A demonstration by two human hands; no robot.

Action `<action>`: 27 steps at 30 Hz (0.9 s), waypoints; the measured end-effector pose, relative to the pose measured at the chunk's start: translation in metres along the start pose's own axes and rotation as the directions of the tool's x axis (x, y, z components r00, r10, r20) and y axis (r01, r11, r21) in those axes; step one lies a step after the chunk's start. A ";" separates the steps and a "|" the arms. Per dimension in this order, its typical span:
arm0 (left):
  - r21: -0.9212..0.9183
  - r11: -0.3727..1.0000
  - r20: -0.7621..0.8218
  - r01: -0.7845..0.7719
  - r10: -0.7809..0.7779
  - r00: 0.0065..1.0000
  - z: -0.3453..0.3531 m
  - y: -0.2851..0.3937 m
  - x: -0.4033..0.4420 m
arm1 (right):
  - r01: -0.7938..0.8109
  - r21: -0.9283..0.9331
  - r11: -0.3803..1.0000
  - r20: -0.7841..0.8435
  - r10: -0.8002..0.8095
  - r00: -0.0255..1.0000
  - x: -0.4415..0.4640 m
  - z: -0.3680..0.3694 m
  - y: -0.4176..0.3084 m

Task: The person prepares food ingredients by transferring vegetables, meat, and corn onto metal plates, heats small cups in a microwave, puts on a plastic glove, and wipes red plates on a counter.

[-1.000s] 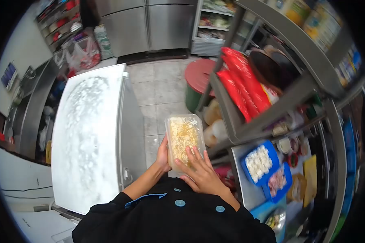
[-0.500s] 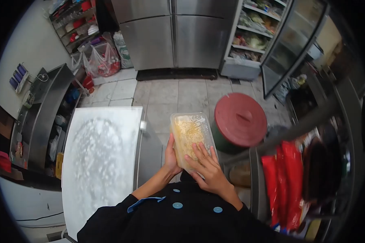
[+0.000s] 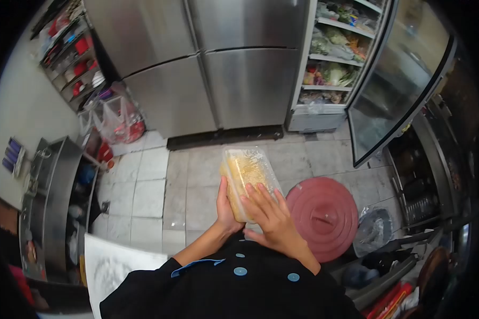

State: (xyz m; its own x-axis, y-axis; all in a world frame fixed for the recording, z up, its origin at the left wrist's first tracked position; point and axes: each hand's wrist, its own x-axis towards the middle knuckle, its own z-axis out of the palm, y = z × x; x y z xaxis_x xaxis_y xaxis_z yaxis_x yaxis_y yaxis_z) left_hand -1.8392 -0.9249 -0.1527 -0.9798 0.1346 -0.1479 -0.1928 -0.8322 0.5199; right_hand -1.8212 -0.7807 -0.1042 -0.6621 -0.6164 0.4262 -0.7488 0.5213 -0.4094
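A clear plastic food container point(image 3: 248, 169) with yellow, crumbly-looking contents is held in front of my dark jacket. My left hand point(image 3: 228, 208) grips its left side, thumb along the edge and the other fingers underneath, mostly hidden. Over the top near side lies my right hand point(image 3: 271, 215), its fingers stretched and slightly spread on the surface. What exactly the yellow food is, I cannot tell.
Ahead stand a steel refrigerator point(image 3: 239, 85) and a glass-door fridge point(image 3: 332, 69) of bagged vegetables, its door point(image 3: 404, 80) swung open. A red-lidded bin point(image 3: 324, 212) is close on my right. A white-topped surface point(image 3: 117, 271) lies at lower left, a steel counter point(image 3: 58, 186) beyond it.
I have moved forward with the container: the refrigerators are nearer, and the white surface and red-lidded bin have slid down in view. Both hands keep about the same hold.
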 end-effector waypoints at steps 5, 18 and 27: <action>0.082 0.983 0.357 0.162 -0.181 0.916 0.046 0.040 0.157 | -0.009 -0.143 0.990 -0.443 -0.056 0.895 0.085 -0.026 0.127; -0.586 -0.103 0.788 -0.803 -0.300 -0.537 0.316 0.046 0.472 | -0.122 -0.621 0.775 -0.382 -0.163 0.910 0.121 -0.246 0.301; -0.512 -0.726 0.786 -0.459 -0.181 -0.591 0.476 0.124 0.653 | 0.010 -0.045 0.999 -0.843 -0.043 0.535 0.280 -0.472 0.622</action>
State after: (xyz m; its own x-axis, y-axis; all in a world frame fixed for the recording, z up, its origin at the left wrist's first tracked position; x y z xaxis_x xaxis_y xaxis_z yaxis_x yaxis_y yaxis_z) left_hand -2.5280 -0.6843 0.2153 0.5721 0.4940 0.6547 0.6170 0.2667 -0.7404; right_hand -2.4865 -0.3509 0.1419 -0.3476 0.1453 0.9263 -0.7559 0.5410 -0.3686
